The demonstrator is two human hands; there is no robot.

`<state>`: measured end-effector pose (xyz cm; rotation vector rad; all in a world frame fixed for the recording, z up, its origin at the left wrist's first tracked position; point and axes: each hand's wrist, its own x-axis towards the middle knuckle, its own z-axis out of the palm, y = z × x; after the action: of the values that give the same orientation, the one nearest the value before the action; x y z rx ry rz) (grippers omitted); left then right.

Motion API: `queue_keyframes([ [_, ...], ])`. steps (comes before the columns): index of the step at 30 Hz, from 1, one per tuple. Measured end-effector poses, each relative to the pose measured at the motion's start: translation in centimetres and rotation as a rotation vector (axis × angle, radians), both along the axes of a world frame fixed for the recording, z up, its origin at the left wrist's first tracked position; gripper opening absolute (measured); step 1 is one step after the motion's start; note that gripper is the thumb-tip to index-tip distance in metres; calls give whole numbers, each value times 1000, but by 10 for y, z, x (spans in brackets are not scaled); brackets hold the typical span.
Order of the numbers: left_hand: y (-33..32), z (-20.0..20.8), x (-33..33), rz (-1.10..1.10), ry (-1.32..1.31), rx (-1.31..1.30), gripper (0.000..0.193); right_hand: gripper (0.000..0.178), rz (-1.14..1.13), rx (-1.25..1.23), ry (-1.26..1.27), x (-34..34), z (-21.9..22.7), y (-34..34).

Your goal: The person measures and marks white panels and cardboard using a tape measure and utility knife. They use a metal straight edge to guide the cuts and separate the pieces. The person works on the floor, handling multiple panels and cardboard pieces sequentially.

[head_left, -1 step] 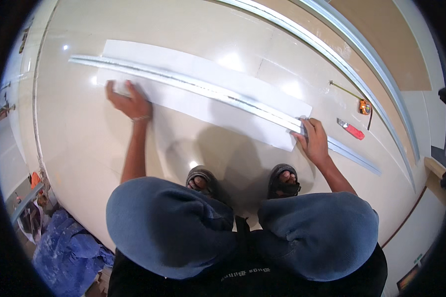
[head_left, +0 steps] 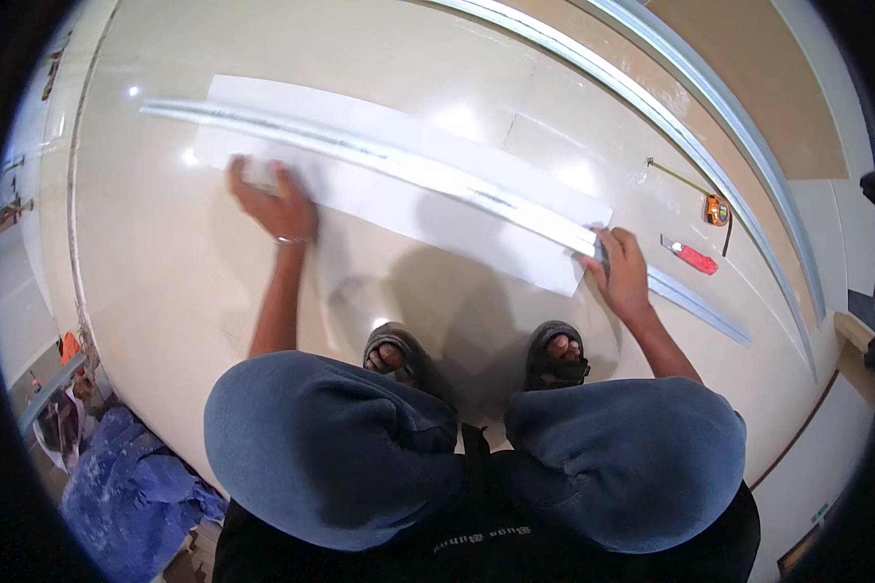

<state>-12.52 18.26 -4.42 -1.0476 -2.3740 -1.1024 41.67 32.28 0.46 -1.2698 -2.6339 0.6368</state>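
Observation:
A long silver metal profile (head_left: 423, 175) lies slantwise over a white board strip (head_left: 389, 204) on the floor, its left end reaching past the strip. My right hand (head_left: 624, 272) grips the profile near the strip's right end, thumb on the near side and fingers over the top. Beyond that hand a narrower length of metal (head_left: 700, 309) continues to the right; I cannot tell whether it is the same piece. Just on the near side of the profile, my left hand (head_left: 277, 206) is raised with thumb and fingers apart, holding nothing.
To the right lie a red-handled utility knife (head_left: 690, 256) and an orange tape measure (head_left: 716, 210) with its blade partly out. Long metal profiles (head_left: 671, 131) curve along the far right beside brown boards (head_left: 758, 87). Blue cloth (head_left: 136, 496) is heaped at lower left.
My left hand has shifted a little to the right. The profile's left end has moved slightly away from me; my right hand still grips it, nearly in place.

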Motion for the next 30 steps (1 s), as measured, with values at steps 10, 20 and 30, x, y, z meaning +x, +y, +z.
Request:
queue_keyframes([
  [10, -28, 42, 179, -556, 29, -673, 62, 49, -148, 106, 53, 15, -1, 61],
  [20, -79, 54, 177, -555, -60, -696, 57, 46, -112, 185, 68, -1, 1, 53],
  [30, -83, 57, 192, -431, -91, -548, 56, 65, 87, -21, 113, -91, 18, 18],
])
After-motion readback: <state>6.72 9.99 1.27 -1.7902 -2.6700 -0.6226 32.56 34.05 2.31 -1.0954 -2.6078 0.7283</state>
